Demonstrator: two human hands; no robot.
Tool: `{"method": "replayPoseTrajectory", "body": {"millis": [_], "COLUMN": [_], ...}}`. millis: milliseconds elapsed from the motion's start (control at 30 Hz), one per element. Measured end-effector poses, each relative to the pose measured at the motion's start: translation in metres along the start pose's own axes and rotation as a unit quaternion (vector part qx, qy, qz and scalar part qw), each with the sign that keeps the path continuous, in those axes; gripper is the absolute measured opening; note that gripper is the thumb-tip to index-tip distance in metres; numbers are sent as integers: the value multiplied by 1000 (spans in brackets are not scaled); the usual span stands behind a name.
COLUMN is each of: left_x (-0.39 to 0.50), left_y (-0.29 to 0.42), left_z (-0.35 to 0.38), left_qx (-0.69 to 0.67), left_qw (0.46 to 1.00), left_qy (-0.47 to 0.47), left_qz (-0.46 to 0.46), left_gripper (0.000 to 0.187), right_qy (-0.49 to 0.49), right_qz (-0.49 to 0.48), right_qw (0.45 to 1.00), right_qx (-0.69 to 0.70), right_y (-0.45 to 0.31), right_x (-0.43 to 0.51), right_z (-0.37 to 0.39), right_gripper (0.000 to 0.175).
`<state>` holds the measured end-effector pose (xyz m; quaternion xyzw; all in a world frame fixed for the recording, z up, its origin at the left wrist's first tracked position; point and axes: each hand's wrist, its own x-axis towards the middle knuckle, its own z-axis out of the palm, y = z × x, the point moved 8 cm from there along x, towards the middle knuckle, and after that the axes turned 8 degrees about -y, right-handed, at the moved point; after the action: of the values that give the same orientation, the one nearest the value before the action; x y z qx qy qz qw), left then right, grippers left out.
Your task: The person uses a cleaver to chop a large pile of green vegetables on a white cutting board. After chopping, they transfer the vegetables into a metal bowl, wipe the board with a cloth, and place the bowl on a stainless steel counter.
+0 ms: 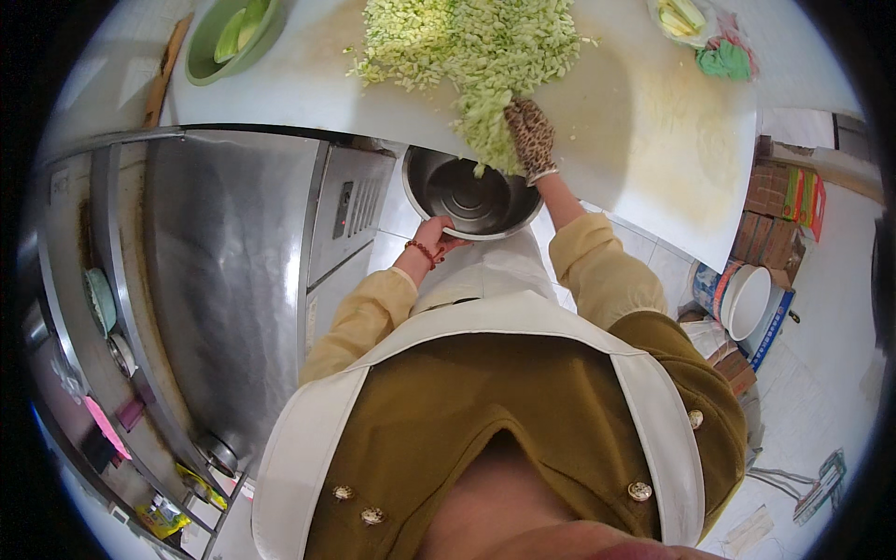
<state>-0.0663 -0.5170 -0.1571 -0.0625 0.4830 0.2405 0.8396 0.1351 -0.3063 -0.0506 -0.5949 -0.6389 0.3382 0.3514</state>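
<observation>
A large heap of diced pale-green vegetable (483,42) covers the far middle of the white cutting board (672,154). My right hand (533,136), in a leopard-print glove, presses against the right side of a strand of these pieces that reaches the board's near edge. Some pieces hang over the rim of a steel bowl (462,192) just below that edge. The bowl's inside looks dark and mostly bare. My left hand (441,238), bare and with a red bead bracelet at the wrist, grips the bowl's near rim.
A green basin (234,42) with large vegetable pieces stands at the far left. At the far right lie a plastic bag of cut pieces (679,17) and a green cloth (724,59). A steel cabinet (231,280) is on my left. Cardboard boxes (766,238) and a white bucket (745,301) stand right.
</observation>
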Motion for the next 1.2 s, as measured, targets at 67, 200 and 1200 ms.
{"method": "replayPoseTrajectory", "body": {"millis": [67,200,1200], "left_x": [-1,-9,-16], "left_y": [1,4,17], "left_z": [0,-9,-19], "left_qx": [-12,9,-13], "left_qw": [1000,1000,988], "left_qy": [-13,12,151], "left_qz": [14,16,15], "left_gripper": [34,35,11], "right_qy": [11,-86,-5], "right_qz": [-23,-31,-102], "right_qw": [999,991,974], "right_qx": [-45,-93,-203], "right_y": [-23,-51,47], "right_x": [-20,-58,200], "right_z": [12,51,-89], "right_gripper": [38,39,39]}}
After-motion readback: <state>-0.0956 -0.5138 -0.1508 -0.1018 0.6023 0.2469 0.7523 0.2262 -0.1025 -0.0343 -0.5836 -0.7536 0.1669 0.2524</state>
